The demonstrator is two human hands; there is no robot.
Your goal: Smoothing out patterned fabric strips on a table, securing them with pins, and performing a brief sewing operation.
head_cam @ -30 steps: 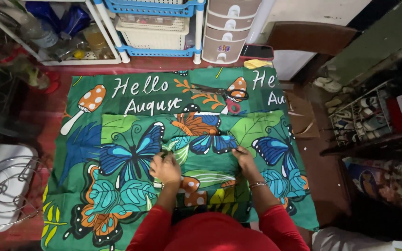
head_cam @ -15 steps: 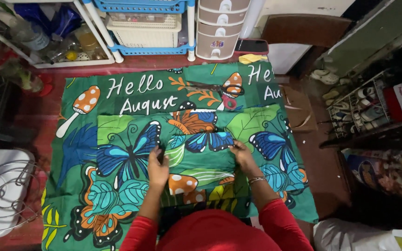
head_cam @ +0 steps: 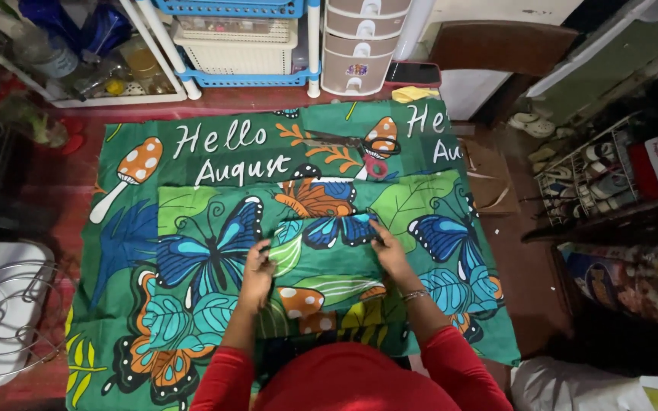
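Down on the floor we go, and a big green cotton cloth printed with blue and orange butterflies, leaves and spotted mushrooms (head_cam: 192, 304) lies spread flat across the red floor, with a smaller piece of the same print (head_cam: 329, 262) laid on top near the middle. Both hands are on that smaller piece. The left hand (head_cam: 258, 266) is curled, fingers pinching the piece's left edge; the right hand (head_cam: 388, 247) lies flatter, fingertips closed on the upper right corner by the blue butterfly wing. Holding it at two ends like this keeps the piece taut and square against the sheet beneath, I'd judge. A pair of black-handled scissors (head_cam: 359, 142) rests well apart at the far edge, out of the way of the arms.

Compared with half a second ago, the hands sit slightly farther apart and higher on the cloth, and the top piece looks more stretched. A second ago the left hand lay flat nearer the centre. The scissors have not moved.
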